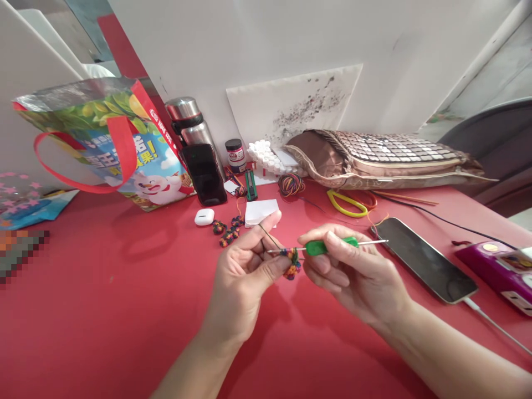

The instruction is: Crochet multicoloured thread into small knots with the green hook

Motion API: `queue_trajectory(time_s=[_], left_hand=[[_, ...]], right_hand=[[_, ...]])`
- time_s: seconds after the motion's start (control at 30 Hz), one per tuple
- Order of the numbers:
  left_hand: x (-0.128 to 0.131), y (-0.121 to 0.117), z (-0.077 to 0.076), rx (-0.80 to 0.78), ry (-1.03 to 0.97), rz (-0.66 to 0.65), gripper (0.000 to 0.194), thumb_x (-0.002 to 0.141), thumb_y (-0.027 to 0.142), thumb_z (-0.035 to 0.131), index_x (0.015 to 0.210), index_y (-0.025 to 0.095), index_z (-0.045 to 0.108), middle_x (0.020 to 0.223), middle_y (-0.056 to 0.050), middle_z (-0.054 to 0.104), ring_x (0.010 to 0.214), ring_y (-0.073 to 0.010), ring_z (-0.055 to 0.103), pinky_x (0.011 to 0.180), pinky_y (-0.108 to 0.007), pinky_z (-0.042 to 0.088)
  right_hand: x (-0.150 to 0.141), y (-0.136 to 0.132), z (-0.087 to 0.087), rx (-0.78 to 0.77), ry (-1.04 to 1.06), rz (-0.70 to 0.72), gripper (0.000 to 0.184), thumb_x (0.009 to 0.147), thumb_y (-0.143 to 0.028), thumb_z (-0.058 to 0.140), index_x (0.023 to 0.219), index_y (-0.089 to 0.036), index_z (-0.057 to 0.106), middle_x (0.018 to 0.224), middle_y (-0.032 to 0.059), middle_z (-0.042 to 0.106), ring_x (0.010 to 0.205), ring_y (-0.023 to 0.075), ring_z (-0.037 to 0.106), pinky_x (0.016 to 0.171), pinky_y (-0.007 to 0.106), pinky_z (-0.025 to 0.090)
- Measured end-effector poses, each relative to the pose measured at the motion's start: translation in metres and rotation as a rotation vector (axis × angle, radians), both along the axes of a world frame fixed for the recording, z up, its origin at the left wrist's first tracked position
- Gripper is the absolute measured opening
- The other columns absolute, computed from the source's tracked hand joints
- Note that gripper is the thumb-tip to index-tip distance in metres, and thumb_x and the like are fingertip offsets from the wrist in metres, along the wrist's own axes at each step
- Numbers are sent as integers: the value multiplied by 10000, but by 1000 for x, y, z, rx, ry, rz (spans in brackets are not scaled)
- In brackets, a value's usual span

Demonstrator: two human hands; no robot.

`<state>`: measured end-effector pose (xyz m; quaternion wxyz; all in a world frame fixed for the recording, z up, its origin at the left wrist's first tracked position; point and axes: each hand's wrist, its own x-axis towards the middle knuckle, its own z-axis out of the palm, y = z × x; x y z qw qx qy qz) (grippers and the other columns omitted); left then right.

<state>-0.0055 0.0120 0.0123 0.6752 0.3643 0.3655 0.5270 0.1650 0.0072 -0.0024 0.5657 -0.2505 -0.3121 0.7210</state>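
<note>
Between thumb and fingers, my left hand point(245, 271) pinches a small multicoloured crochet piece point(293, 266). A dark strand of yarn point(270, 235) runs taut over its raised index finger. My right hand point(353, 271) grips the green handle of a crochet hook point(318, 247); its metal shaft passes through or along the top of the piece, which I cannot tell exactly. A second metal tip sticks out of the handle's right end. Just beyond my left hand, several finished-looking crochet bits point(228, 231) in the same colours lie on the red table point(124, 321).
Behind my hands are white paper point(261, 212), a yarn ball point(291, 185), an earbud case point(204, 216), yellow-handled scissors point(347, 204), an upright phone point(204, 174) and a steel flask point(195, 127). A charging phone point(428, 259) and purple power strip point(499, 274) lie right; a shopping bag point(153, 160) stands left.
</note>
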Motion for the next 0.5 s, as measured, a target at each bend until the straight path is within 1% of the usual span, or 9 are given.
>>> queue_trajectory(time_s=[0.07,0.2,0.3,0.37,0.43,0.5], left_hand=[[2,-1,-4,26,60,55,501,743,228,948,1225,308,835,775,20,666,702,-90,623,710,-191,551],[3,-3,-9,62,122,92,484,781,232,919,1243,336,823,818,16,697,754,-106,650,765,-210,570],[3,-4,-7,91,144,114,463,786,233,915,1231,329,829,801,16,689,745,-115,648,763,-226,575],[2,-3,-5,107,156,132,449,797,256,909,1234,320,828,843,3,710,782,-132,660,784,-245,582],[2,-2,-3,121,151,144,443,797,278,910,1230,315,828,919,-17,752,850,-156,685,811,-262,592],[1,0,-2,117,140,151,444,778,277,923,1211,313,834,919,-19,773,857,-160,700,812,-265,600]], right_hand=[[-7,-3,-1,-46,30,-27,183,864,-360,832,892,-180,854,618,-7,578,457,47,239,437,241,270],[-14,-5,-1,-96,64,-47,201,877,-362,818,921,-171,862,635,-11,557,479,52,236,443,239,301],[-13,-4,-1,-86,72,-42,191,885,-354,805,933,-180,867,651,-8,558,488,56,242,456,243,319],[-12,-4,-1,-69,58,-38,186,900,-347,780,935,-186,867,663,-3,564,493,63,255,462,250,332],[-12,-4,-2,-50,45,-32,192,912,-343,760,946,-189,869,682,11,592,501,71,291,470,256,350],[-12,-4,-2,-24,39,-19,198,919,-341,755,964,-188,873,694,24,626,509,77,338,484,261,372]])
